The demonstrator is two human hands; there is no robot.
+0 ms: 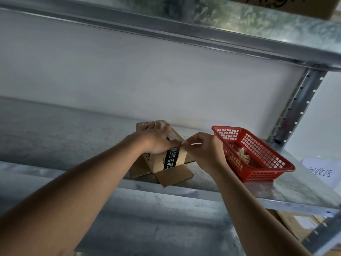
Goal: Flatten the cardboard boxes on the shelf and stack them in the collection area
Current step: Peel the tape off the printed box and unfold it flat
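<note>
A small brown cardboard box point(166, 161) with a black printed tape band stands on the metal shelf point(55, 145), its lower flaps spread out flat in front of it. My left hand point(156, 138) lies on top of the box and holds it down, fingers curved over its top edge. My right hand point(201, 148) is just right of the box and pinches a thin strip of clear tape point(195, 144), which stretches from the box's top corner.
A red plastic mesh basket point(273, 174) with crumpled tape scraps stands to the right on the shelf. A white paper label point(321, 172) lies at the far right. Another shelf point(258, 21) runs overhead, with a cardboard box on it. More cardboard lies below at the lower right.
</note>
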